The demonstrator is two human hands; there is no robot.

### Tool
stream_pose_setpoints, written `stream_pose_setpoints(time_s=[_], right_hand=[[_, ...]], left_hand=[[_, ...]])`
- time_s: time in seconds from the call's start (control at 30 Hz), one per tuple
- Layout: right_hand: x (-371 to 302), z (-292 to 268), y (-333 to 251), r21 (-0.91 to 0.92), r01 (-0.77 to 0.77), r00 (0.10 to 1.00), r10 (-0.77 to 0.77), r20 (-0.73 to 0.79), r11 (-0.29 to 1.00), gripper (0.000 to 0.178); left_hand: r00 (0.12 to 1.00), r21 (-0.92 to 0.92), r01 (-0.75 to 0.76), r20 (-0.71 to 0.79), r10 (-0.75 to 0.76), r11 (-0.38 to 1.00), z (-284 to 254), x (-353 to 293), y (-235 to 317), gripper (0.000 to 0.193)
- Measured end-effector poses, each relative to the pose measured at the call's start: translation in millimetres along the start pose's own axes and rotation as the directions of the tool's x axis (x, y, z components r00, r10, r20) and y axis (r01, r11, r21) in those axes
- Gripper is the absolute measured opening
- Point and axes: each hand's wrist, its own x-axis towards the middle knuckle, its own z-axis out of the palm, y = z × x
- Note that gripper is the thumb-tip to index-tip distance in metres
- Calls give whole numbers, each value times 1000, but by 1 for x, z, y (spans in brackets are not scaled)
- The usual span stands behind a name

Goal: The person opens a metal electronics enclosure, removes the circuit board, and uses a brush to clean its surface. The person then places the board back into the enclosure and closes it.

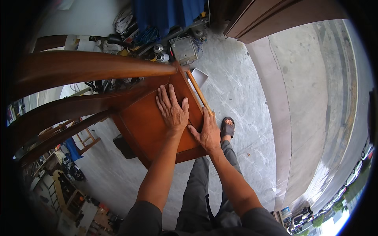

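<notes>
Left hand flat, fingers slightly spread, on the seat of a brown wooden chair directly before the person; right hand at the seat's edge, thumb apart, its grip unclear. Beyond: a white box, spray cans, a grey case, a blue cloth; chair posts partly mask the clutter. Surroundings: grey floor, pale paving at right, parked cars farthest.

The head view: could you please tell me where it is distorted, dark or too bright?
Head view: black corners, concrete pavement bowed at right, sky nearly white at lower right; also in the head view, left hand and right hand look fairly sharp.
</notes>
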Motion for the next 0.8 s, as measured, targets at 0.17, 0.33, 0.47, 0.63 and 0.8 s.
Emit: stream_pose_setpoints(time_s=[0.17, 0.33, 0.47, 0.63, 0.8], right_hand=[[0, 0, 2, 35, -17, 1000, 17, -2, 999, 90], [0, 0, 0, 22, -19, 1000, 19, -16, 1000, 89], [0, 1, 0, 25, -20, 999, 21, -38, 999, 86], [2, -1, 1, 87, -71, 997, 74, -37, 994, 69], [34, 23, 46, 708, -443, 866, 466, 180, 550, 46]], left_hand=[[999, 18, 7, 43, -8, 1000, 0, -1, 4, 75], [998, 35, 12, 60, -14, 999, 0, -1, 2, 75], [997, 35, 12, 69, -15, 999, 1, 0, 3, 75], [998, 55, 19, 65, -23, 998, 4, -1, 1, 74], [997, 49, 6, 75, -9, 999, 1, -4, 1, 71]])
